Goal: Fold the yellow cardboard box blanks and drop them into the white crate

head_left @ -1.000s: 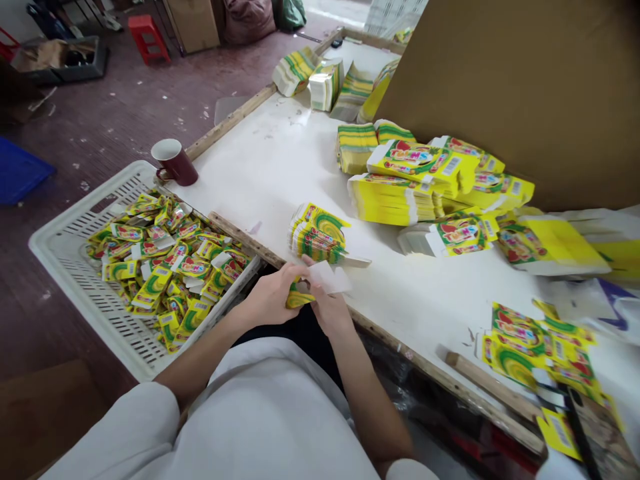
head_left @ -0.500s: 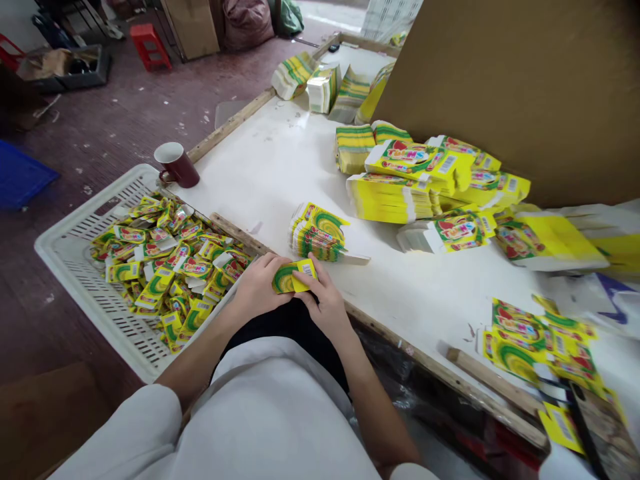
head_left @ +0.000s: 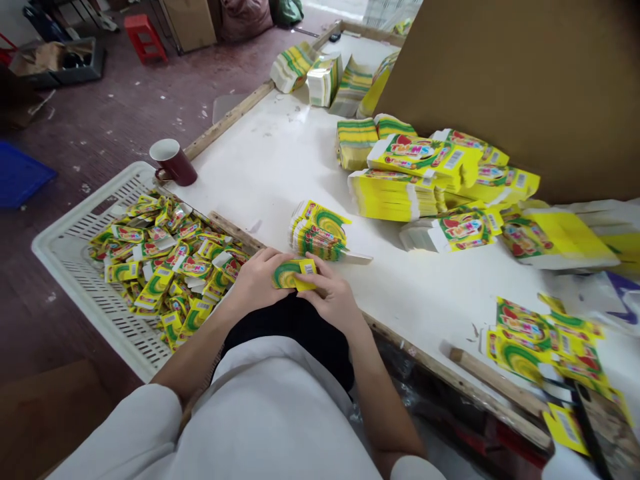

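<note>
Both hands are down at the near edge of the table [head_left: 280, 160], right in front of the person's lap, and they're pinching one little yellow-and-green box [head_left: 295, 274] between them. The left hand [head_left: 257, 280] has its fingers curled over the green swirl end, the right hand [head_left: 333, 297] is clamped on the yellow end with the barcode, thumb on top. So the box sits dead centre between the two hands, both of them closed on it. Just past the fingertips there's a small stack of flat cartons [head_left: 317, 232] fanned out on the table, very close to the box but not touching it as far as I can see. Out to the left of the left hand is a white crate [head_left: 65, 233] loaded with folded boxes [head_left: 165, 260] of the same print, and a maroon mug [head_left: 173, 162] stands beyond that. Farther off past the right hand: big piles of yellow cartons [head_left: 400, 193] in front of a cardboard sheet [head_left: 525, 87].
</note>
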`<state>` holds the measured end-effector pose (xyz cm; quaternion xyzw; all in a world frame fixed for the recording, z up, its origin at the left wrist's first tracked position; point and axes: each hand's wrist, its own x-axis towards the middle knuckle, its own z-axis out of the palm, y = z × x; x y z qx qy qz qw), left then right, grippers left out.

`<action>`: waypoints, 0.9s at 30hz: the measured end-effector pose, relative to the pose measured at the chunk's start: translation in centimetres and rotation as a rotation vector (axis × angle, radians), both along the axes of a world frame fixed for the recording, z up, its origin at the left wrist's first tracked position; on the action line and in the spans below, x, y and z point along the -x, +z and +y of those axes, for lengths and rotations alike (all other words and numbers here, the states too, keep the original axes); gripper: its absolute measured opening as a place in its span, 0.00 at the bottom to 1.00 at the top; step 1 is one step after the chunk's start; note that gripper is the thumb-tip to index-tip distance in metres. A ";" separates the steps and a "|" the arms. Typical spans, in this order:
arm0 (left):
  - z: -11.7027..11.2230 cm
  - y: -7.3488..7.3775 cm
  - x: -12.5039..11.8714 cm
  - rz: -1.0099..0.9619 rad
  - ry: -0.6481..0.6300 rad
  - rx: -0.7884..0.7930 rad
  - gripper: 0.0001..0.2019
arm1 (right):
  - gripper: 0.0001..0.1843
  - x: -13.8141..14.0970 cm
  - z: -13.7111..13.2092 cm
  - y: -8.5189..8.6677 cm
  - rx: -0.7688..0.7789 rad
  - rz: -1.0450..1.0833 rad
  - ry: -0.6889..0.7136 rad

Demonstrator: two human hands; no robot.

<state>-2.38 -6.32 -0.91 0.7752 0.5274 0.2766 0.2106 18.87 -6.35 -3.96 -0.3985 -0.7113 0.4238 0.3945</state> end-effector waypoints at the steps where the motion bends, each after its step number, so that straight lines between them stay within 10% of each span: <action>1: -0.1 -0.1 0.0 -0.028 -0.017 0.015 0.26 | 0.16 -0.2 0.1 0.1 -0.001 -0.011 0.031; 8: -0.5 -1.8 -1.3 -0.574 0.419 0.029 0.44 | 0.14 -0.1 0.5 0.3 -0.189 -0.011 -0.217; 13: -0.5 -2.1 -1.2 -1.098 0.438 0.379 0.30 | 0.14 0.9 -0.1 -1.0 -0.288 -0.038 -0.259; 21: -0.3 -0.4 -1.2 -1.226 0.395 0.523 0.28 | 0.12 -0.3 -0.2 -0.2 -0.226 -0.054 -0.106; 27: -0.8 -0.2 -1.4 -1.038 0.327 0.505 0.19 | 0.33 1.8 -0.2 -0.4 -0.054 0.100 -0.259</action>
